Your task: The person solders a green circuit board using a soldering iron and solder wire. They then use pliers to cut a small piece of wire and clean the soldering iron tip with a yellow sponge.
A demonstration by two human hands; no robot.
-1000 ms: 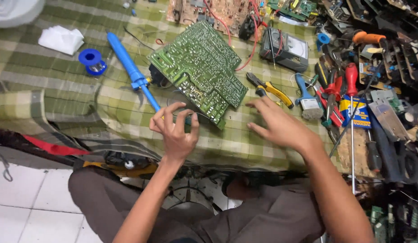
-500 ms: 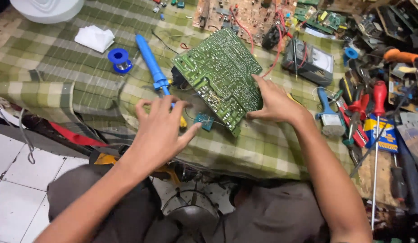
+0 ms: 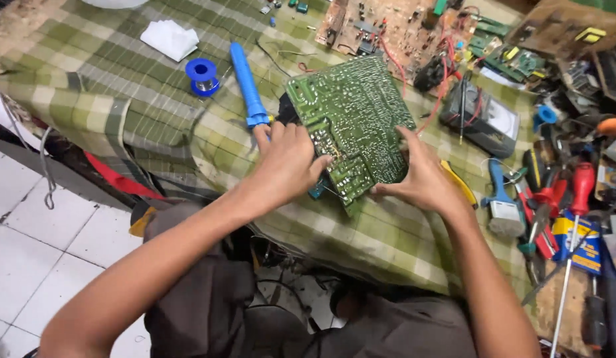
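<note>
Board [image 3: 351, 119], green, solder side up, lies tilted on the checked cloth [image 3: 122, 99] that covers the bench, and serves here as landmark. Left hand [image 3: 285, 166] grips the board's near-left edge, thumb on top of the solder face, remaining fingers curled at and under the edge. Right hand [image 3: 421, 176] grips the near-right edge, fingers spread along the rim, thumb under the near corner. Both hands are closed on the board; neither is flat or free. Blue solder sucker [image 3: 247, 86] lies just left of the board, its tip near the left hand's fingers. Blue solder spool [image 3: 202, 74] sits farther left, beyond the sucker, and a white cloth [image 3: 169, 38] farther left again. Brown board [image 3: 381, 26] with red wires lies behind the green board, away from the person. Meter [image 3: 484, 119] rests to the right of the board, near its far-right corner. Yellow-handled pliers [image 3: 457, 182] lie just right of the right hand. Brush [image 3: 501, 209], blue-handled, lies right of the pliers, and red screwdriver [image 3: 576, 199] farther right among other tools.
</note>
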